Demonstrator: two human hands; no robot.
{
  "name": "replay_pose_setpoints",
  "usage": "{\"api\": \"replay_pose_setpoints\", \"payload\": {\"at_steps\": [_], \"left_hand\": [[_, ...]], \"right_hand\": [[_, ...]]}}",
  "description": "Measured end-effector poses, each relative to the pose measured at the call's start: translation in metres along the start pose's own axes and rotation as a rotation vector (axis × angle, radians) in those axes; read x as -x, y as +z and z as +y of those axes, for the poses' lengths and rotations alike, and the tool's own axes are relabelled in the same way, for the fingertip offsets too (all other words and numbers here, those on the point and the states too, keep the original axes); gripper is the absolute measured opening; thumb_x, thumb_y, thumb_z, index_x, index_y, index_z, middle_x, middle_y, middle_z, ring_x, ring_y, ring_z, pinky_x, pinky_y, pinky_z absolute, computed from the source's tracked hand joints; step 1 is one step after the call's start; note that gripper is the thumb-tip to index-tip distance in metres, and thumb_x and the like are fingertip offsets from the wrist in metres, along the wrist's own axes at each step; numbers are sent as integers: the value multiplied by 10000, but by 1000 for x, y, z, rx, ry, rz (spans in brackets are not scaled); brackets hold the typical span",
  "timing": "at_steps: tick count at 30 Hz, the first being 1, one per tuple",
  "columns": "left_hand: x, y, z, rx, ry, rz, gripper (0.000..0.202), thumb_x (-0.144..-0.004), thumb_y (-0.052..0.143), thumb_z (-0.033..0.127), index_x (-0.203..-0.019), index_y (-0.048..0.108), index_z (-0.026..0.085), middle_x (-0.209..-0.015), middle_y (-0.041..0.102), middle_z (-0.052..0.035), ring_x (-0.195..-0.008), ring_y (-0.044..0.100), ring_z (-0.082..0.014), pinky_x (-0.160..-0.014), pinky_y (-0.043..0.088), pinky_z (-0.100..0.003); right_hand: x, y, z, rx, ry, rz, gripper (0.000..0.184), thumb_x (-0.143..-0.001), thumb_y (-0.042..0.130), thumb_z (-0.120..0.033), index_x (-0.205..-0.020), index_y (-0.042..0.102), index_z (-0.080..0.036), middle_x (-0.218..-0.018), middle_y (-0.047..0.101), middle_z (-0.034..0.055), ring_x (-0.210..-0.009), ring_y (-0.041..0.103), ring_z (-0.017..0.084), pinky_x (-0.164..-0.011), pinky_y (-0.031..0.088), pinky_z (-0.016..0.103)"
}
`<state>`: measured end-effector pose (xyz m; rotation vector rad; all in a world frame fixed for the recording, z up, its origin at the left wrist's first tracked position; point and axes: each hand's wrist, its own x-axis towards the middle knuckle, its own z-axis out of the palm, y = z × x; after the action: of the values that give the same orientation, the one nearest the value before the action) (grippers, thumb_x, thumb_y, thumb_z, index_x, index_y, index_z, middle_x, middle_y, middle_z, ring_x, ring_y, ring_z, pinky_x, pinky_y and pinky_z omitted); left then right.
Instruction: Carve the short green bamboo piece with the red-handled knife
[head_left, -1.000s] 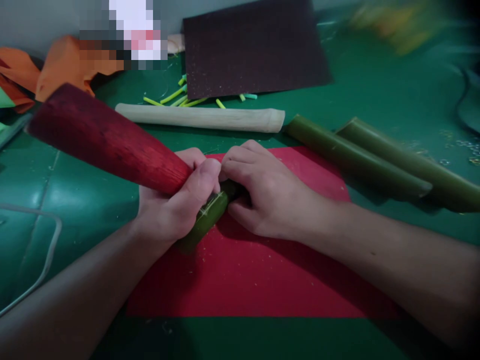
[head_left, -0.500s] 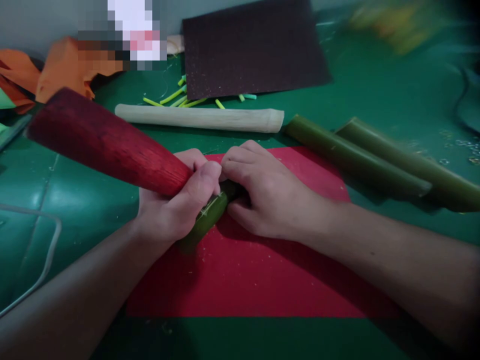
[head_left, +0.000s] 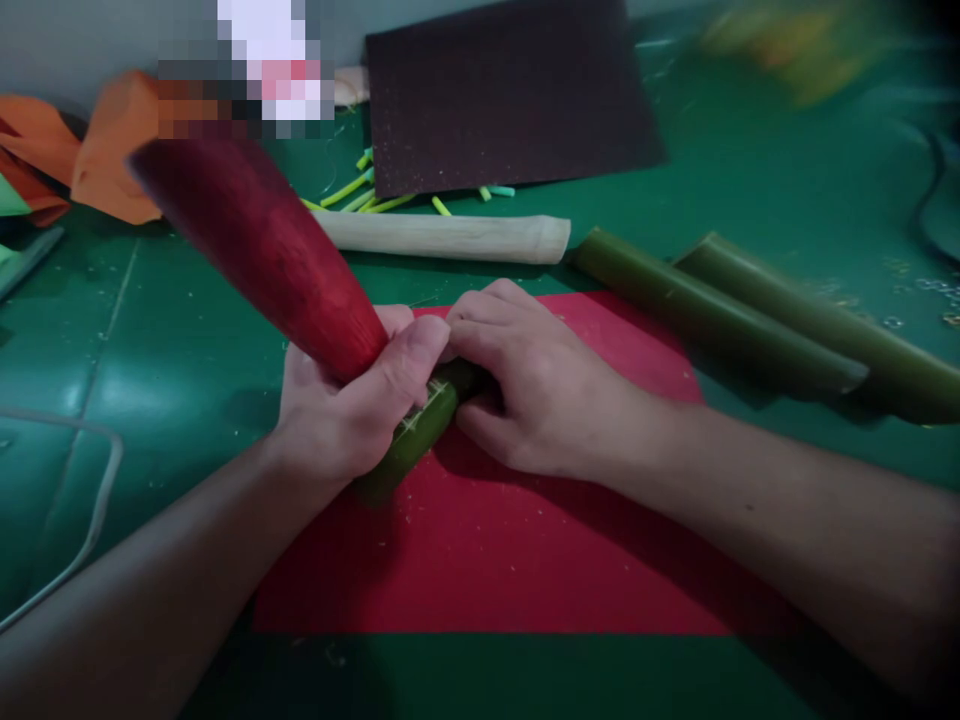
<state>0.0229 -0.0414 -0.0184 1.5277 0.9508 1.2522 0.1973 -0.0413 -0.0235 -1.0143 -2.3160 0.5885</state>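
Red shaft [head_left: 270, 255] slants up-left from left hand [head_left: 349, 405].

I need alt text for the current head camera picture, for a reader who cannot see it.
A person's left hand grips a thick red handle, and the right hand holds a scratched green stalk over a red sheet. Beyond are a pale stick and a dark sheet; two green tubes lie to the right on a green table.

Apparently a craft workspace: green tabletop [head_left: 187, 320], bamboo lengths [head_left: 724, 308], flecked red sheet [head_left: 525, 560], short yellow-green sticks [head_left: 347, 189]
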Motion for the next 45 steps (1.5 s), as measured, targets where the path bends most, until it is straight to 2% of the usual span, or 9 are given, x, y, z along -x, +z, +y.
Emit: {"api": "replay_pose_setpoints", "payload": {"at_steps": [7, 12, 14, 18, 24, 29, 35, 41, 45], "left_hand": [[0, -4, -5, 20, 24, -76, 631, -874, 732, 542, -447, 412, 206, -409, 334, 6, -394, 328, -104, -387, 178, -305], [1, -5, -5, 15, 83, -64, 607, -895, 708, 557, -461, 467, 208, -412, 371, 8, -376, 340, -96, -382, 213, -304], [1, -3, -3, -16, 71, -35, 573, -920, 670, 582, -502, 543, 212, -445, 443, -2, -396, 395, -100, -395, 271, -302], [0, 1, 2, -48, 69, 23, 555, -879, 711, 616, -521, 600, 207, -464, 489, 1, -397, 404, -73, -389, 258, -284], [-3, 6, 5, -59, 79, 52, 546, -819, 770, 626, -514, 583, 214, -448, 460, 15, -384, 389, -70, -373, 219, -281], [-4, 5, 6, -70, 85, 51, 543, -801, 789, 627, -517, 597, 206, -470, 501, 10, -382, 410, -59, -368, 217, -276], [-3, 5, 6, -81, 97, 40, 552, -849, 745, 626, -530, 595, 202, -453, 479, 14, -378, 408, -56, -369, 219, -273], [-5, 6, 2, -43, 175, 22, 511, -892, 733, 551, -552, 592, 197, -462, 469, 20, -379, 398, -53, -363, 229, -263], [-4, 5, 1, -26, 164, 4, 506, -899, 732, 526, -544, 598, 192, -446, 462, 19, -371, 394, -58, -360, 224, -259]], "right_hand": [[1, 0, -1, 13, -3, 9, 93, -755, 529, -118, -809, 543, -193, -830, 567, 52, -805, 468, 199, -794, 357, 387], [0, 0, 0, 6, -5, 7, 89, -765, 531, -121, -796, 519, -203, -807, 560, 42, -788, 457, 193, -783, 347, 384], [0, -1, 0, -4, -8, 4, 91, -768, 533, -122, -815, 552, -198, -821, 579, 47, -804, 474, 199, -795, 351, 388], [0, 0, 0, -7, -11, 4, 114, -774, 542, -135, -848, 612, -185, -843, 598, 57, -821, 492, 208, -806, 361, 391], [1, 1, 0, 10, -7, 10, 155, -756, 543, -135, -873, 640, -163, -886, 624, 81, -830, 503, 215, -802, 371, 391], [2, 1, 1, 10, 1, 15, 157, -762, 541, -139, -882, 638, -170, -902, 630, 85, -848, 507, 220, -810, 375, 391], [1, 1, 0, 18, -10, 3, 181, -762, 525, -137, -890, 652, -153, -899, 627, 88, -838, 508, 217, -808, 371, 394], [1, 1, 0, 19, -19, 9, 168, -772, 524, -136, -879, 654, -145, -887, 626, 90, -822, 509, 214, -803, 376, 394], [1, 2, 1, 18, -16, 13, 183, -767, 529, -140, -882, 671, -141, -898, 632, 93, -842, 524, 221, -808, 379, 397]]}}
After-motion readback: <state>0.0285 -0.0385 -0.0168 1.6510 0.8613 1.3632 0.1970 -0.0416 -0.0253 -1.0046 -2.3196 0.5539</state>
